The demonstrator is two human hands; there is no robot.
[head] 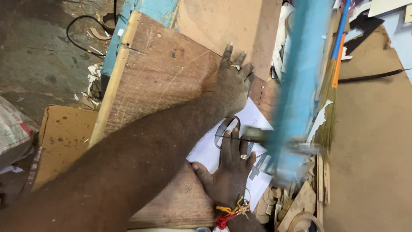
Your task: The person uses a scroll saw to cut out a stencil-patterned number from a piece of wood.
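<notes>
Board (159, 73): big worn plywood slab, tilted across the view, resting on a blue frame (112, 47); it carries everything I work on; dusty floor (38, 56) to its left, brown sheet stock (373, 150) to its right.

Blue saw arm (296, 81): blurred, crossing down over the board's right part, so I judge it in motion; I keep fingers wide of its line.

Paper (253, 118): white sheet with grey printed shapes, lying flat on the board's right part, under both hands, touching the wood.

Left hand (234, 83): open, palm down, fingers spread, pressing the paper's upper edge and the board; grips nothing.

Right hand (229, 172): open, flat on the paper's lower part, fingertips just beside the blurred blade zone; red-and-yellow thread at the wrist; holds nothing.

To do this well, I judge: press evenly with both palms so the sheet cannot creep; feed slowly; keep the right fingertips behind the cut line, not ahead of it; watch the printed outline, not the arm.
</notes>
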